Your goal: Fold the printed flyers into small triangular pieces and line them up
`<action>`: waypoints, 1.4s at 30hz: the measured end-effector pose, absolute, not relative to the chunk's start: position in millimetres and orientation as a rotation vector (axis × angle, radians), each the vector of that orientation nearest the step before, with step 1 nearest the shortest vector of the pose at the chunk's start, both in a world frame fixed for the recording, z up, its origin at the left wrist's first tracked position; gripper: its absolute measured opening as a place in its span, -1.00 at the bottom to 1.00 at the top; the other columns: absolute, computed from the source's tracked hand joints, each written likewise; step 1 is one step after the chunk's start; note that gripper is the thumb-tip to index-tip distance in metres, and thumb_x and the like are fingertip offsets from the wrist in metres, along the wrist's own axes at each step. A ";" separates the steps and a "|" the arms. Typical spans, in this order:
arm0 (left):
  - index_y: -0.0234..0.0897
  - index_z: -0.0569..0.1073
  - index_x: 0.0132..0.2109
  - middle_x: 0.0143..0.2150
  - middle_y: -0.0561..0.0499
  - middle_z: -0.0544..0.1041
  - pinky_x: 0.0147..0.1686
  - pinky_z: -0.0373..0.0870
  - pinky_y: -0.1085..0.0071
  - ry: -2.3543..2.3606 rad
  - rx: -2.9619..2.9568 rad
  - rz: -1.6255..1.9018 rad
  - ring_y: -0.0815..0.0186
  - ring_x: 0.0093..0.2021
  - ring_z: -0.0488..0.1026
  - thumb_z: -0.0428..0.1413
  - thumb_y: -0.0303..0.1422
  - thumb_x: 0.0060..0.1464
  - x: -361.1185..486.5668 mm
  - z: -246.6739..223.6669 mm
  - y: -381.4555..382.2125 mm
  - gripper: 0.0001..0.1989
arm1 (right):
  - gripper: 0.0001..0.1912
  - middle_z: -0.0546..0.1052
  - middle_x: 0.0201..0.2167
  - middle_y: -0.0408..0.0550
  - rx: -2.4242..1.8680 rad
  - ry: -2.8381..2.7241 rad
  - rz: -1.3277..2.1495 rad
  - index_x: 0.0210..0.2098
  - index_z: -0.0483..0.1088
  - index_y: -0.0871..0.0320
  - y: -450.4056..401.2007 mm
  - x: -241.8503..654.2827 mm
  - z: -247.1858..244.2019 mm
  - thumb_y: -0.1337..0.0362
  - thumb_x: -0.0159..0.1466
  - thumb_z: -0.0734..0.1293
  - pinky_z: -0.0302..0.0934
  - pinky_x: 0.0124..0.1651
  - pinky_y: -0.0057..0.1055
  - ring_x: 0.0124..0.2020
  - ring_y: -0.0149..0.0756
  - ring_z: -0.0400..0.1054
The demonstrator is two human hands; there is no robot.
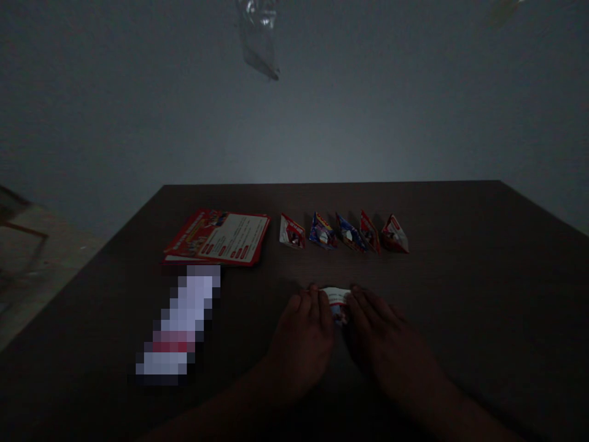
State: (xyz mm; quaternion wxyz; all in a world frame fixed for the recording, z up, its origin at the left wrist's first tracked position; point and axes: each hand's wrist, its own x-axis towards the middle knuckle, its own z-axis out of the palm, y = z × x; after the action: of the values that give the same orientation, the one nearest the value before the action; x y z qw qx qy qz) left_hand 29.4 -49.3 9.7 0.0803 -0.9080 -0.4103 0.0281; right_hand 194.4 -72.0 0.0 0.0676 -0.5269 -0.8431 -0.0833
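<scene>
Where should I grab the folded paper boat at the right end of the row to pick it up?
Pinch the folded paper boat at its raised peak, coming from above with thumb and forefinger on its two sloping sides. It stands upright with its point on top, and only its left side has a neighbour, so a sideways approach from the right would probably work too. Both hands, left hand and right hand, rest on a small paper.

A dim, plain room, likely a home: a dark wooden tabletop [460, 245] against a bare grey wall [138, 110].
</scene>
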 end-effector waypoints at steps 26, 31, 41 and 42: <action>-0.18 0.32 0.02 -0.54 0.17 0.28 -0.59 0.15 0.59 -2.378 -2.999 -2.006 0.46 -0.57 0.21 0.01 -0.24 0.20 6.7 3.6 -25.5 -0.73 | -0.47 0.38 -0.72 -0.31 -1.466 -1.065 1.260 -0.03 0.33 0.23 -48.1 208.7 6.3 0.05 0.11 0.40 0.03 -0.74 -0.59 -0.81 -0.54 0.12; -0.19 0.35 -0.09 -0.46 0.12 0.35 -0.55 0.22 0.59 -2.495 -2.860 -2.196 0.45 -0.50 0.29 0.06 -0.22 0.15 8.7 5.6 -27.9 -0.78 | -0.49 0.35 -0.79 -0.33 -1.472 -0.937 1.275 -0.19 0.35 0.18 -48.0 205.2 13.5 -0.01 0.00 0.45 -0.10 -0.84 -0.66 -0.88 -0.56 0.07; -0.19 0.42 -0.21 -0.43 0.11 0.35 -0.49 0.23 0.57 -2.474 -2.890 -2.221 0.44 -0.46 0.27 0.05 -0.22 0.15 11.3 3.5 -29.9 -0.83 | -0.61 0.29 -0.89 -0.35 -1.511 -0.833 1.173 -0.41 0.36 0.17 -49.6 203.8 14.6 0.02 -0.03 0.48 -0.11 -0.92 -0.69 -0.94 -0.55 0.05; -0.19 0.42 -0.22 -0.45 0.12 0.33 -0.50 0.21 0.58 -2.459 -2.912 -2.203 0.45 -0.47 0.25 0.04 -0.23 0.16 11.0 3.5 -30.9 -0.84 | -0.62 0.28 -0.90 -0.36 -1.515 -0.816 1.161 -0.41 0.37 0.17 -49.9 203.6 14.5 0.02 -0.03 0.48 -0.10 -0.92 -0.69 -0.94 -0.55 0.04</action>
State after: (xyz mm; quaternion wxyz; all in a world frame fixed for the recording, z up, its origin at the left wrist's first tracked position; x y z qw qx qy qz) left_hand 11.0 -30.9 3.5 -0.5893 -0.5344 -0.4513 -0.4043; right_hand 203.6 -49.9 14.5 0.5080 -0.6285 -0.3387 0.4819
